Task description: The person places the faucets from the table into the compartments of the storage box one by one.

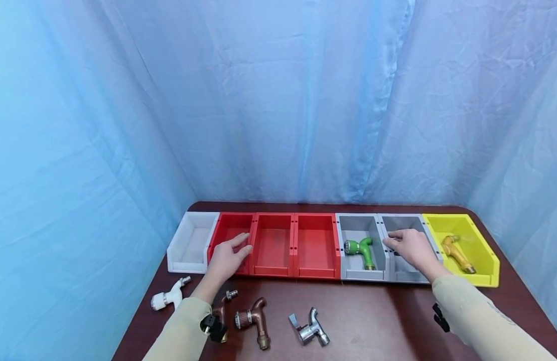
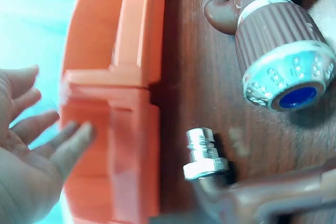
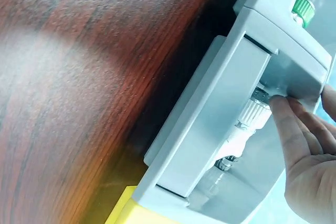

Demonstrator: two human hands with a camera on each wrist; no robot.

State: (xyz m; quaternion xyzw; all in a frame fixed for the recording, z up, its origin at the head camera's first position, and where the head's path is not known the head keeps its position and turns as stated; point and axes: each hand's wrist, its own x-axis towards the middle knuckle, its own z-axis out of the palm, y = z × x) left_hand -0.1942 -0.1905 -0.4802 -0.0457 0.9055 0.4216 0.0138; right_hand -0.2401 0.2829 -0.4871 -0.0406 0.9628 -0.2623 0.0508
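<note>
My left hand hovers over the leftmost red bin, fingers relaxed and holding nothing. Over the right grey bin is my right hand, its fingers extended and the thumb apart. A white tap lies inside that bin in the right wrist view, and my fingertips are right at its knob end. In the head view the hand mostly hides this tap. Below my left wrist, a brown tap with a metal nozzle is partly covered by the sleeve.
A green tap lies in the left grey bin, a yellow tap in the yellow bin. Two more red bins and a white bin complete the row. On the table are a white tap, brown tap and chrome tap.
</note>
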